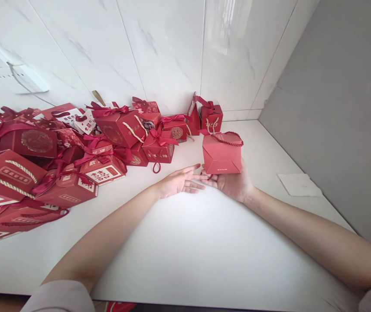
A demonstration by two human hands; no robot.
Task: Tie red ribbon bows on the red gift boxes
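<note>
A small red gift box (222, 155) with a dark red rope handle rests on my right hand (235, 184), which is palm up behind and beneath it. The fingers of that hand point left, and part of it is hidden by the box. My left hand (180, 182) lies just left of the box with its fingers spread and nothing in it. Its fingertips come close to those of my right hand; whether they touch is unclear.
Many red gift boxes (65, 186) with ribbons and rope handles are piled on the white table (198, 251) from the left to the back. A white paper (298, 185) lies near the right edge. Behind stands a tiled wall (172, 47) with a cable at left.
</note>
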